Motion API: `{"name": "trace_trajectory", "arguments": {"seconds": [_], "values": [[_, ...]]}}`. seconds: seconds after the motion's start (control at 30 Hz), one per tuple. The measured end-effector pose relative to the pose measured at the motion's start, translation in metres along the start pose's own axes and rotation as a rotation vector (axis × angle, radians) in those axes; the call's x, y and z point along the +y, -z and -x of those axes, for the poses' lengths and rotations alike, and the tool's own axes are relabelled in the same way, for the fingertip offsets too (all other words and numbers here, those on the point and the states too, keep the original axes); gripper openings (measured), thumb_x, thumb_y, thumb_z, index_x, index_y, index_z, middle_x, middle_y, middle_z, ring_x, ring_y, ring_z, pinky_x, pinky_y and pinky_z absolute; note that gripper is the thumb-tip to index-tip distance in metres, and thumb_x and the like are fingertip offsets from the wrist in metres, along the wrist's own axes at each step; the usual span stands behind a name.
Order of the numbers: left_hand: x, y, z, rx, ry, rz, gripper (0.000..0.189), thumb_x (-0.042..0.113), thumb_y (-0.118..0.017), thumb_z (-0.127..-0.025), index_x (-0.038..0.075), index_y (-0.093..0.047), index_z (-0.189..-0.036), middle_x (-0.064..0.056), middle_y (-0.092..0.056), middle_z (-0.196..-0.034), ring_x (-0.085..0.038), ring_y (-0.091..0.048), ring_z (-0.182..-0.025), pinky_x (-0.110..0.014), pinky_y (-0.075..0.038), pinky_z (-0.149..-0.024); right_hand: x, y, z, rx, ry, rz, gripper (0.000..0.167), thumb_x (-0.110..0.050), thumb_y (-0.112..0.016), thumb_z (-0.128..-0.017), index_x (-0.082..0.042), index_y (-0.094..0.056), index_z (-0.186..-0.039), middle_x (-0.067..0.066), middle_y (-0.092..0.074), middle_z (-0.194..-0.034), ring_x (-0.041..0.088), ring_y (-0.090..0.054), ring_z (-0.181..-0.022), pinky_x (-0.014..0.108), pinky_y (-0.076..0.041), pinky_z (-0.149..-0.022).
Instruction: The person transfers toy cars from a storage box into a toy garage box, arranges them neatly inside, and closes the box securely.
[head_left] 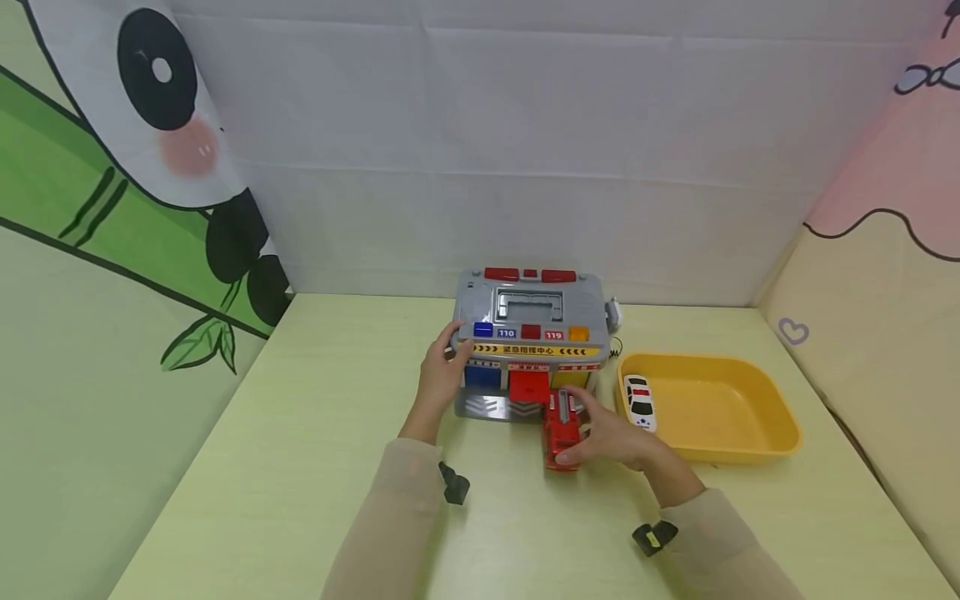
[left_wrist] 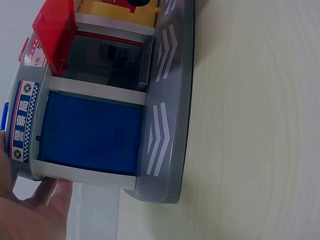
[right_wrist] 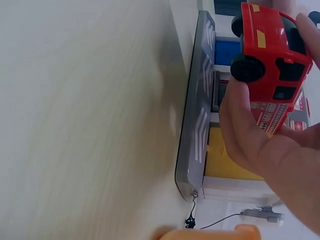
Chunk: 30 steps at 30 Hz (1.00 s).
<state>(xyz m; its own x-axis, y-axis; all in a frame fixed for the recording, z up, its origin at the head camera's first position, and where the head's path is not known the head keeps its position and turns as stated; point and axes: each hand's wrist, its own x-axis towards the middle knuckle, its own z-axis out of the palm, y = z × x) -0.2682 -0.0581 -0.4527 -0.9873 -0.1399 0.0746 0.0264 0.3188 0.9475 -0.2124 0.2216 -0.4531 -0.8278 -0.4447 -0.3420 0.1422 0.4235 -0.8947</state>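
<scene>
A grey toy emergency-station garage stands on the table, its front towards me. My left hand grips its left roof edge, the fingers reaching under the overhang in the left wrist view. The red door of the middle bay is swung up; the blue door is down, and so is the yellow door. With fingers and thumb on its two sides, my right hand holds a red toy fire truck in front of the garage, raised off the table in the right wrist view.
To the right sits a yellow tray with a white toy police car at its left side. A small grey piece hangs on a coiled cord at the garage's right side. A white cloth wall rises behind the table.
</scene>
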Motion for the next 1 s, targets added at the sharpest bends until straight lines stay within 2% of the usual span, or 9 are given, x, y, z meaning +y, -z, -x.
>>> {"name": "trace_trajectory", "arguments": {"seconds": [0.2, 0.4, 0.7, 1.0], "values": [[0.001, 0.0, 0.0, 0.003, -0.003, 0.0, 0.041, 0.03, -0.055, -0.1, 0.022, -0.05, -0.141, -0.012, -0.052, -0.134, -0.032, -0.056, -0.114, -0.048, -0.05, -0.089, 0.002, -0.009, -0.01, 0.052, -0.019, 0.03, 0.108, -0.021, -0.089, -0.07, -0.018, -0.02, -0.152, 0.019, -0.04, -0.133, 0.036, -0.04, -0.119, 0.046, -0.049, -0.09], [0.001, 0.001, 0.001, 0.007, -0.01, -0.004, 0.042, 0.028, -0.055, -0.1, 0.021, -0.05, -0.141, -0.013, -0.053, -0.133, -0.033, -0.056, -0.114, -0.049, -0.049, -0.09, 0.003, -0.019, -0.022, 0.062, -0.01, 0.029, 0.11, -0.023, -0.09, -0.068, -0.016, -0.02, -0.152, 0.017, -0.039, -0.138, 0.035, -0.039, -0.122, 0.05, -0.044, -0.097], [0.0, -0.001, 0.0, 0.006, 0.003, -0.006, 0.042, 0.03, -0.055, -0.1, 0.023, -0.049, -0.141, -0.013, -0.052, -0.133, -0.033, -0.056, -0.114, -0.049, -0.05, -0.089, 0.0, -0.022, -0.034, 0.079, 0.049, 0.026, 0.111, -0.019, -0.09, -0.069, -0.008, -0.017, -0.152, 0.019, -0.033, -0.147, 0.036, -0.035, -0.127, 0.053, -0.036, -0.104], [-0.001, -0.001, 0.0, 0.009, -0.006, -0.003, 0.042, 0.03, -0.055, -0.1, 0.022, -0.05, -0.141, -0.013, -0.052, -0.133, -0.033, -0.056, -0.114, -0.049, -0.049, -0.09, -0.002, -0.031, -0.039, 0.145, 0.041, 0.064, 0.108, -0.016, -0.091, -0.067, -0.005, -0.023, -0.15, 0.018, -0.041, -0.141, 0.034, -0.04, -0.123, 0.052, -0.041, -0.1]]}}
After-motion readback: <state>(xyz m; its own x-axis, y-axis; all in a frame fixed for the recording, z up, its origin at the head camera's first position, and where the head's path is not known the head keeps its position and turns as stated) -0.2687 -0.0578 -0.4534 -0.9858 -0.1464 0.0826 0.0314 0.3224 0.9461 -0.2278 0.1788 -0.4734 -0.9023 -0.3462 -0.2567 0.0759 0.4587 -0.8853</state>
